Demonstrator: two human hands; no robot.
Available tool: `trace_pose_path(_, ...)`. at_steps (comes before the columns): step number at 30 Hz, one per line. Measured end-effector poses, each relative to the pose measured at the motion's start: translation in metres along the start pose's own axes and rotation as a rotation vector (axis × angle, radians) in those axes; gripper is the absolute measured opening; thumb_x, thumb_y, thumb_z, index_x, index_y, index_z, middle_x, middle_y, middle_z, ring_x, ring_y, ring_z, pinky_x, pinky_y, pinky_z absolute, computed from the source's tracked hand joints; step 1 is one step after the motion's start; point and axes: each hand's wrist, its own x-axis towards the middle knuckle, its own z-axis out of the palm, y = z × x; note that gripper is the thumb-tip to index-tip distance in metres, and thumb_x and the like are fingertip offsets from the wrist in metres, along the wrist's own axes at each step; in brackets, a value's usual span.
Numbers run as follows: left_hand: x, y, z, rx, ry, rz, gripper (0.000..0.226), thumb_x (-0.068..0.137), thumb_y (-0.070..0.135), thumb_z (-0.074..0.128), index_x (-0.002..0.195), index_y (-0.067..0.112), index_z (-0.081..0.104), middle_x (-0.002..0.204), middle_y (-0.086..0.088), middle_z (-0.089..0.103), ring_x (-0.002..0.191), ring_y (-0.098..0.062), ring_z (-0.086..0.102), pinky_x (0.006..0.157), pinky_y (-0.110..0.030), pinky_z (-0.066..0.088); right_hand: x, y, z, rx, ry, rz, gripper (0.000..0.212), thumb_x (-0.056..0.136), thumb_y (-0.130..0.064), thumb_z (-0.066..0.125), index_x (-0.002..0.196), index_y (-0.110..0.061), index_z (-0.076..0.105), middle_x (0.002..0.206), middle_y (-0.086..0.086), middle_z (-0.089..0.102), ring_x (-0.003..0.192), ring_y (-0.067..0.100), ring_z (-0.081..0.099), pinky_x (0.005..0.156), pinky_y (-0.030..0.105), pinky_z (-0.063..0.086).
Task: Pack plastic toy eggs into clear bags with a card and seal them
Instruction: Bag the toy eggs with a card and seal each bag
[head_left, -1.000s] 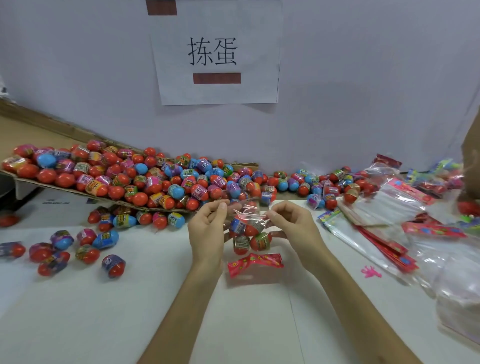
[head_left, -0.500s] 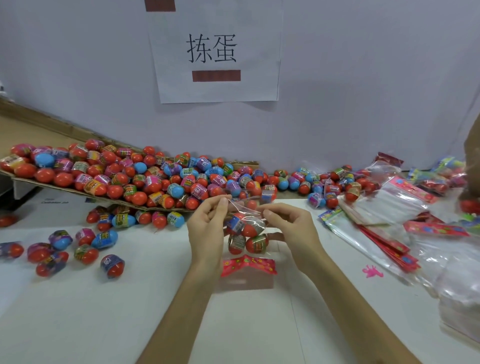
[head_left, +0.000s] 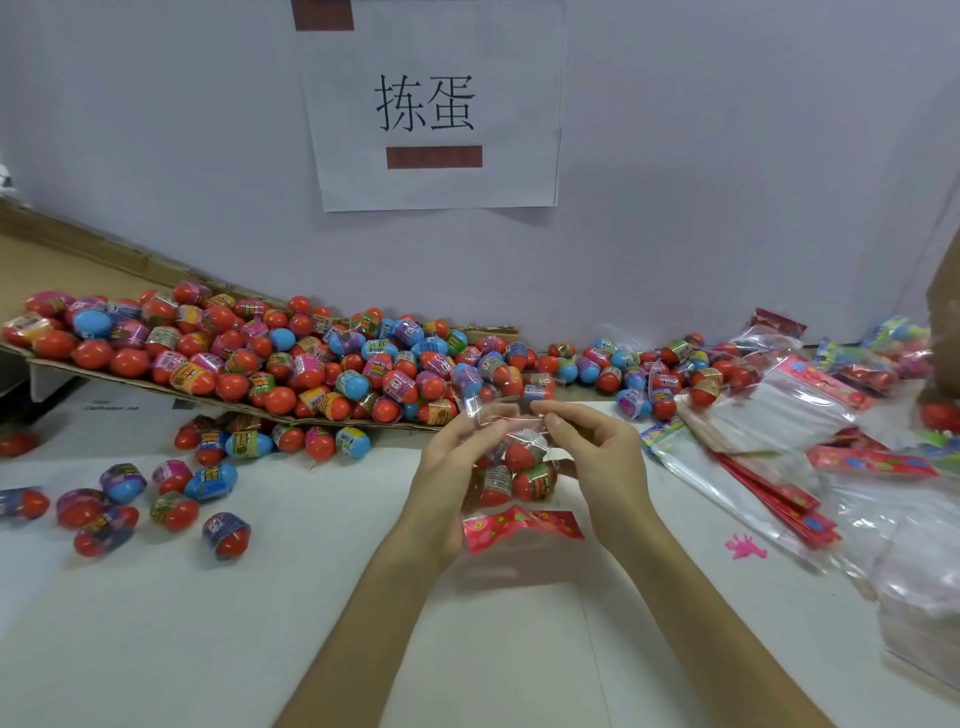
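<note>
- The left hand (head_left: 457, 467) pinches the top edge of the clear bag (head_left: 514, 426) between thumb and forefinger.
- The right hand (head_left: 597, 457) pinches the same edge just beside it.
- The bag hangs between the 2 hands over the white table (head_left: 234, 623). It holds several toy eggs (head_left: 519, 457), and a red card (head_left: 519, 525) sits at its lower end.
- A heap of eggs (head_left: 260, 358) covers a slanted cardboard sheet (head_left: 104, 382) behind.
- Loose eggs (head_left: 208, 480) lie to the left, and empty bags (head_left: 769, 415) are stacked to the right.

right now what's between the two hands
Head view: the bag of eggs, card at its lower end; left hand and right hand pinch its top.
</note>
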Motion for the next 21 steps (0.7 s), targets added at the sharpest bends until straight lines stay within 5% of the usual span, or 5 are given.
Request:
trace_pose_path(4,-0.0013,0.0029,-0.001,-0.059,-0.015,0.02,0.018,0.098,0.025,0.066,0.102,0.036,0.08,0.108,0.003,0.079,0.097,-0.017,0.077,0.066,-0.032,0.062,-0.0009,-0.0011,0.0028,0.056,0.009,-0.004,0.027,0.1,-0.003,0.06,0.097,-0.021,0.08,0.097,0.0,0.078,0.09,0.017,0.075,0.062,0.026,0.059)
trace_pose_path(8,-0.0016,0.0014,-0.002,-0.076,-0.096,-0.012,0.022,0.096,0.033,0.065,0.114,0.031,0.077,0.121,-0.001,0.076,0.111,-0.022,0.073,0.085,-0.041,0.062,-0.0008,-0.0018,-0.0001,0.065,0.015,-0.035,0.027,0.1,-0.003,0.059,0.099,-0.02,0.08,0.099,-0.001,0.078,0.092,0.013,0.073,0.062,0.023,0.057)
trace_pose_path(15,-0.005,0.0047,-0.0004,-0.077,-0.231,-0.012,0.026,0.094,0.024,0.066,0.117,0.03,0.075,0.12,-0.001,0.075,0.108,-0.024,0.074,0.071,-0.037,0.062,-0.0002,-0.0011,-0.0046,0.067,0.032,-0.056,0.023,0.101,-0.005,0.057,0.101,-0.015,0.078,0.099,-0.003,0.076,0.097,0.017,0.072,0.071,0.03,0.06)
trace_pose_path(21,-0.0038,0.0047,-0.0028,-0.052,-0.179,0.071,0.025,0.101,0.014,0.06,0.103,0.03,0.079,0.115,0.001,0.076,0.109,-0.022,0.073,0.075,-0.033,0.062,0.0006,-0.006,-0.0069,0.172,-0.194,0.057,0.022,0.09,-0.028,0.068,0.109,-0.018,0.075,0.106,0.005,0.074,0.092,0.014,0.07,0.07,0.024,0.055)
